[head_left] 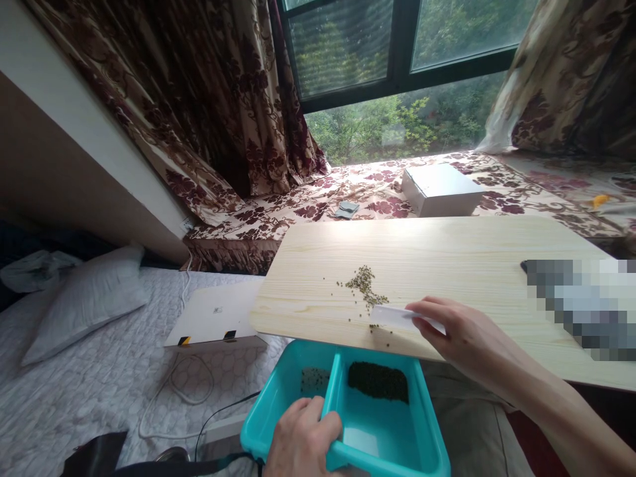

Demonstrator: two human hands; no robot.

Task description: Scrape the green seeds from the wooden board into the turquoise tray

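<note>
Small green-brown beans (364,280) lie in a loose patch on the pale wooden tabletop (477,258). Among the nearest of them is a thin white plastic card (387,317), pinched in my right hand (454,328) and resting by the table's front edge. A turquoise two-compartment tub (432,424) sits just below that edge. My left hand (305,437) is closed over the tub's near rim and divider, its palm side hidden. Dark green beans (378,382) are heaped in the tub's right compartment. Some scattered bits (315,379) lie in the left one.
A dark flat object (586,305), blurred by pixels, lies at the table's right. To the left, a white box (216,311) and a cable (171,381) are on the quilted bed (124,351). Another box (442,185) stands on the window ledge behind the table.
</note>
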